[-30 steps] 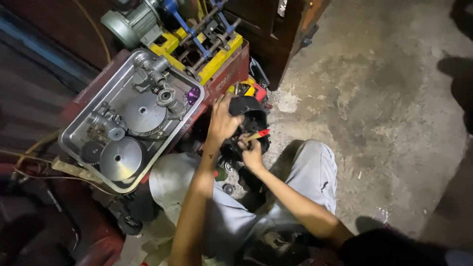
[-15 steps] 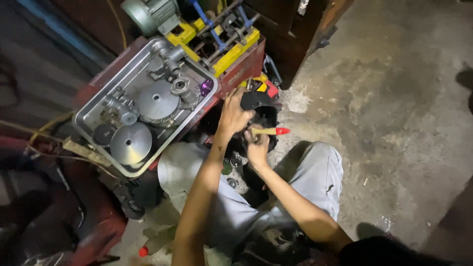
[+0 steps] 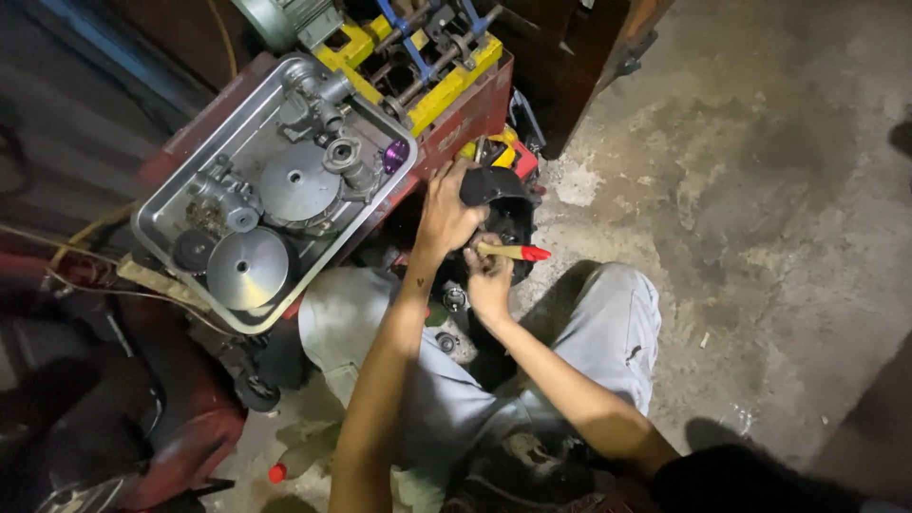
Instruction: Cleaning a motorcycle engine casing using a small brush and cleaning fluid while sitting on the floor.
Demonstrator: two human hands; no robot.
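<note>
- Concrete floor [image 3: 760, 190], grey, stained and patchy, fills the right half of the view; small bits of debris lie scattered on it, and deep shadow covers the lower right corner.
- Dim workshop light; the far left is dark, with a red curved body panel [image 3: 180, 437] low on that side.
- Person sits on the floor with legs in light grey trousers [image 3: 608, 342] spread to either side of the work.
- Left hand [image 3: 446, 214] lies on a black rounded machine part [image 3: 499, 204] set between the knees, fingers curled over its top edge in a grip.
- Right hand [image 3: 489, 275] is clenched round a tool with a yellow shaft and red tip [image 3: 513, 252], which lies roughly level, its red end pointing right, just beside the black part.
- Small round metal fittings [image 3: 451, 323] sit just below the hands, between the legs.
- Metal tray [image 3: 171, 204] stands to the upper left on a red stand [image 3: 465, 119]; it holds grey discs, a pulley-like wheel and cast engine parts, plus one purple ring [image 3: 394, 155].
- Yellow and blue frame pieces [image 3: 427, 47] and an electric motor housing [image 3: 280, 17] stand beyond the tray at the top edge.
- Small red cap [image 3: 276, 472] lies on the floor near the left knee.
</note>
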